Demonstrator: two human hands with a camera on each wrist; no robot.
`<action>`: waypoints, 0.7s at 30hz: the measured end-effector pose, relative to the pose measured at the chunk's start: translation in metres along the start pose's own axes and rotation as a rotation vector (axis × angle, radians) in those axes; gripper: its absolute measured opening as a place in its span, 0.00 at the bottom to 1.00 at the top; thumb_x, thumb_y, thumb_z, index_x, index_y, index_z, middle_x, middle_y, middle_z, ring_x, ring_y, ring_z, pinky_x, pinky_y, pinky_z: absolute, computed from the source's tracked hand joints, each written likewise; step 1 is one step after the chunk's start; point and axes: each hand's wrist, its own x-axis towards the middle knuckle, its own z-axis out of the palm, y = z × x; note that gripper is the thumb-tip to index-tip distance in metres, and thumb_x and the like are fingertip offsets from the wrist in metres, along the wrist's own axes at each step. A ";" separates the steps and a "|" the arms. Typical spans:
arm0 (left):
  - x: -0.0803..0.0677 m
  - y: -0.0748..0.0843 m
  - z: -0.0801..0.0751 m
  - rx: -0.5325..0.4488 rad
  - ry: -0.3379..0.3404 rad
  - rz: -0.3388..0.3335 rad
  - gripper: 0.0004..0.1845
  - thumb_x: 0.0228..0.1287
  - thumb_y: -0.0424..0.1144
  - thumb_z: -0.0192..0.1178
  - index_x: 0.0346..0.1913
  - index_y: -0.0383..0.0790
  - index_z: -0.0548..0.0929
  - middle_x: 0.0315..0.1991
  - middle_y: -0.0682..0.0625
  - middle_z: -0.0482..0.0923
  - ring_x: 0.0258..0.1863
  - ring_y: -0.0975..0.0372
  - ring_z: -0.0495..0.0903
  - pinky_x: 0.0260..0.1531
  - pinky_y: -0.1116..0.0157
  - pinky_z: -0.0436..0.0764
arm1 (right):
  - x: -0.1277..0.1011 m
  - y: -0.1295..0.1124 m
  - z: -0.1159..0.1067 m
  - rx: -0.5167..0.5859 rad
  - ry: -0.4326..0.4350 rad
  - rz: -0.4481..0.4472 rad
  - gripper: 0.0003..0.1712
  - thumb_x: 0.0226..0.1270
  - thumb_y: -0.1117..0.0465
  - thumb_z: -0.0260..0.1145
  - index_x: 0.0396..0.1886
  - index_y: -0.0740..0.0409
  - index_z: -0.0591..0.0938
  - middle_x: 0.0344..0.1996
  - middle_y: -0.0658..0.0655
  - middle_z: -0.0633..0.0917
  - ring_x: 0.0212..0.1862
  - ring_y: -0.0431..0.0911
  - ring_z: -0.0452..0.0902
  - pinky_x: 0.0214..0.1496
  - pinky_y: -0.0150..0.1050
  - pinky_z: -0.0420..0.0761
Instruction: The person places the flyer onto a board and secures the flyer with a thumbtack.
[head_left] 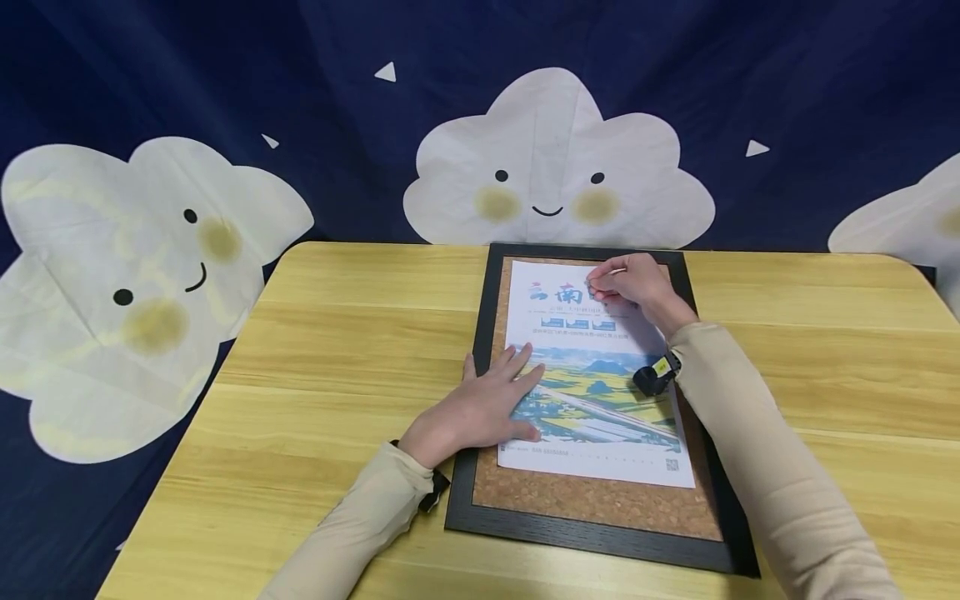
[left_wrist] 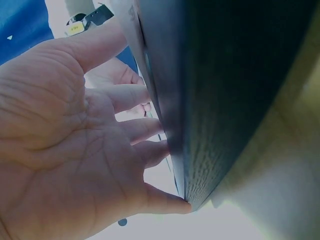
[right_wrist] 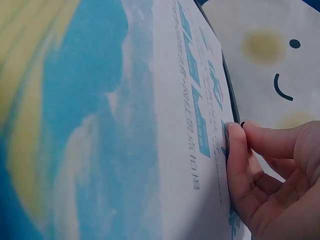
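A cork board in a black frame (head_left: pixel 480 333) lies on the wooden table (head_left: pixel 337 350). On the cork rests a printed poster (head_left: pixel 600 433) showing a blue and yellow landscape. My left hand (head_left: pixel 510 387) presses flat on the poster's left edge, fingers spread and straight; the left wrist view shows the left hand (left_wrist: pixel 140 145) against the dark frame (left_wrist: pixel 220 100). My right hand (head_left: pixel 603 283) is at the poster's top, fingers curled, pinching a small pin-like thing against the paper. In the right wrist view its fingertips (right_wrist: pixel 235 140) touch the poster (right_wrist: pixel 125 125) near the printed text.
A dark blue curtain with white smiling clouds (head_left: pixel 555 167) hangs behind the table. Bare wooden tabletop lies on both sides of the board. A small black camera (head_left: pixel 654 377) is strapped at my right wrist.
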 end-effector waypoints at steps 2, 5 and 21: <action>0.000 0.000 0.000 0.001 0.001 0.000 0.47 0.71 0.56 0.65 0.84 0.46 0.55 0.85 0.47 0.35 0.83 0.53 0.34 0.71 0.29 0.34 | 0.001 -0.001 0.000 0.003 -0.003 0.006 0.14 0.76 0.66 0.65 0.52 0.74 0.83 0.25 0.44 0.86 0.27 0.34 0.82 0.32 0.26 0.81; 0.000 0.000 0.000 -0.002 0.002 0.001 0.47 0.71 0.56 0.65 0.84 0.46 0.54 0.85 0.47 0.35 0.83 0.53 0.34 0.71 0.29 0.34 | 0.003 -0.001 -0.001 0.003 -0.005 0.008 0.13 0.76 0.67 0.65 0.52 0.75 0.83 0.24 0.45 0.86 0.27 0.33 0.83 0.33 0.26 0.82; 0.001 -0.001 0.002 0.012 0.003 0.000 0.47 0.71 0.57 0.65 0.84 0.46 0.55 0.85 0.47 0.35 0.83 0.52 0.35 0.71 0.30 0.35 | 0.008 -0.007 0.000 -0.063 0.003 0.046 0.12 0.76 0.66 0.65 0.50 0.70 0.86 0.29 0.50 0.88 0.28 0.37 0.82 0.32 0.28 0.81</action>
